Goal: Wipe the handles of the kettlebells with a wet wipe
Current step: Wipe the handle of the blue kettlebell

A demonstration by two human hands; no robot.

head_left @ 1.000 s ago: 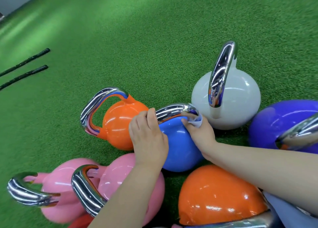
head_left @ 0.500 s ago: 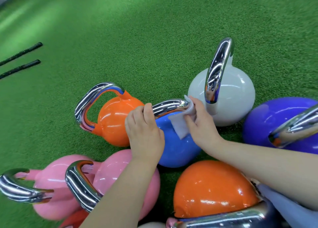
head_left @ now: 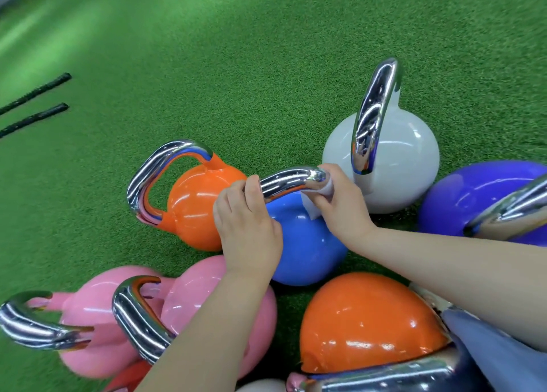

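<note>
Item one: blue kettlebell, centre of my view on the green turf floor, its chrome handle lying crosswise. My left hand has its grip curled over the handle's left end. My right hand pinches a white wet wipe against the handle's right bend; the wipe hangs down onto the blue body.

Item two: orange kettlebell, just beside the blue one on its left, tilted.

Item three: white kettlebell, upright behind my right hand.

Item four: purple kettlebell, right edge.

Item five: two pink kettlebells, lower left, under my left forearm.

Item six: second orange kettlebell, nearest me.

Item seven: two black bars, far left on the turf, well apart from the cluster.
</note>
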